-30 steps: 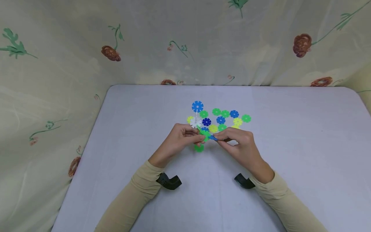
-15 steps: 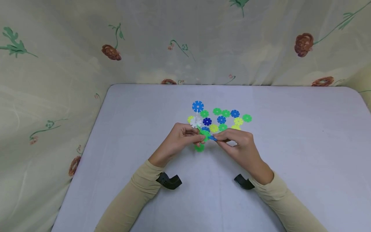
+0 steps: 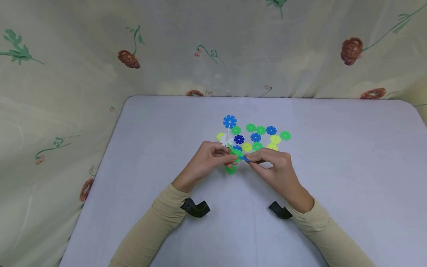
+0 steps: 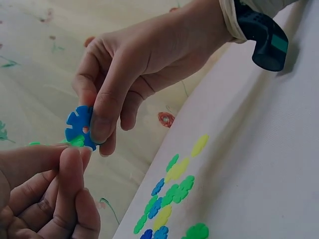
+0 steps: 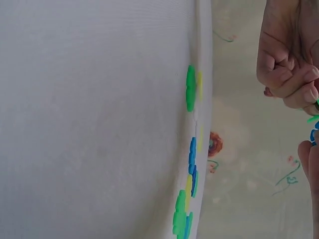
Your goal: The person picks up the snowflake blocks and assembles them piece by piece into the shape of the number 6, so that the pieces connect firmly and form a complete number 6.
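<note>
Near the middle of the table in the head view, my left hand (image 3: 215, 157) pinches a green notched plastic disc (image 3: 238, 152) between thumb and fingers. My right hand (image 3: 275, 161) pinches a blue notched disc (image 4: 77, 124) by its edge, and the two discs touch. Whether their slots are locked together I cannot tell. Just beyond the left fingers, a white notched disc (image 3: 227, 139) lines up with a larger-looking blue disc (image 3: 229, 121), with a white piece edge-on between them. They seem joined to the held green disc, but fingers hide the link.
Several loose discs lie on the white tabletop (image 3: 333, 167) past the hands, among them a dark blue disc (image 3: 239, 139), a yellow disc (image 3: 247, 147) and a green disc (image 3: 285, 135). Another green disc (image 3: 231, 170) lies below the left fingers. A flowered curtain (image 3: 233, 48) hangs behind.
Both hands stay almost in place with the same discs. The held green disc tilts slightly, and the blue disc at the far end shifts a little to the right.
</note>
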